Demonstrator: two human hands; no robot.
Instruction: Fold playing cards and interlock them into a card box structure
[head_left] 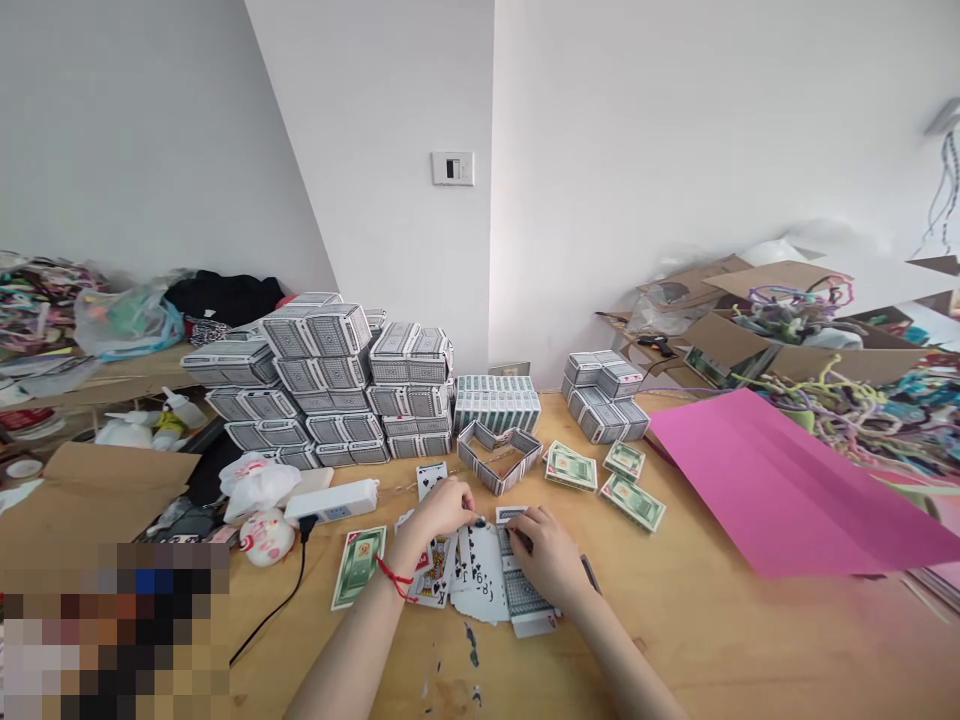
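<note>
Head view: my left hand and right hand each grip the fanned cards with fingers closed; I'd best slide one card at a time.

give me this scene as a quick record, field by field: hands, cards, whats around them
left hand: fingertips on the spread playing cards
right hand: lying on the same cards, grip unclear
surface: wooden table
behind the hands: card frame standing on edge; stacked card boxes
right side: green packs; pink paper sheet
left side: white power strip
</note>
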